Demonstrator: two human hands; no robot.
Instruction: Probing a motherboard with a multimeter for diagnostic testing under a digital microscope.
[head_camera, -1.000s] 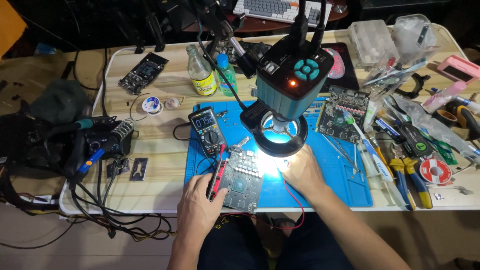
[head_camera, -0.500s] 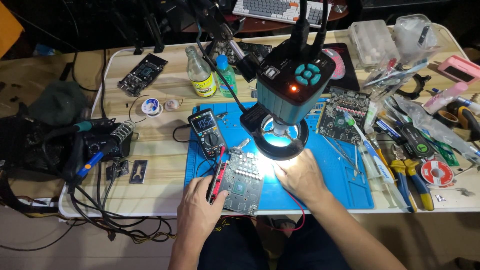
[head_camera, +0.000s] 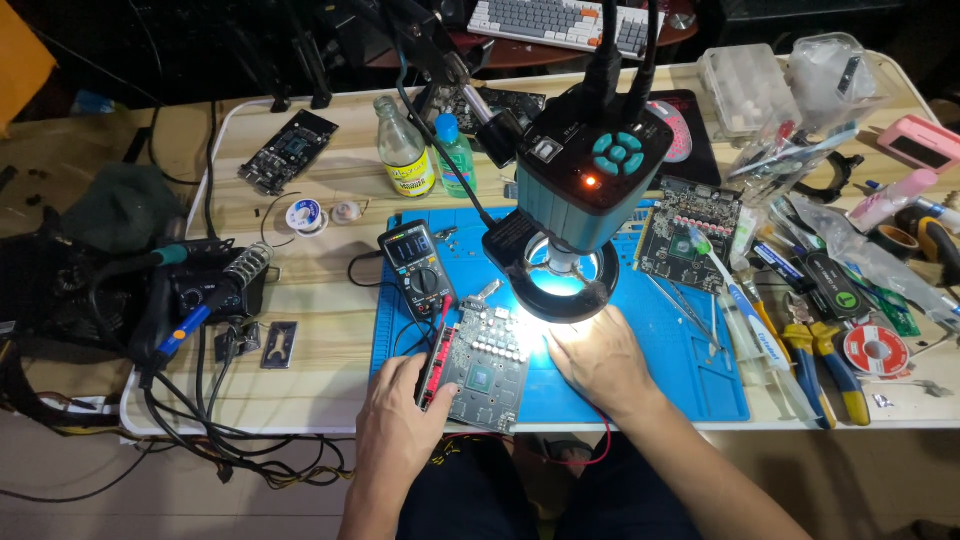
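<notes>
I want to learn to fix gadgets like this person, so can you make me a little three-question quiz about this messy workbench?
1. True or false: the left hand holds a red probe against the circuit board.
2. Which mat lies under the circuit board? A) the blue mat B) a green towel C) a newspaper
3. Fill in: the right hand rests just below the bright ring ____ of the microscope camera.

Key
1. True
2. A
3. light
</notes>
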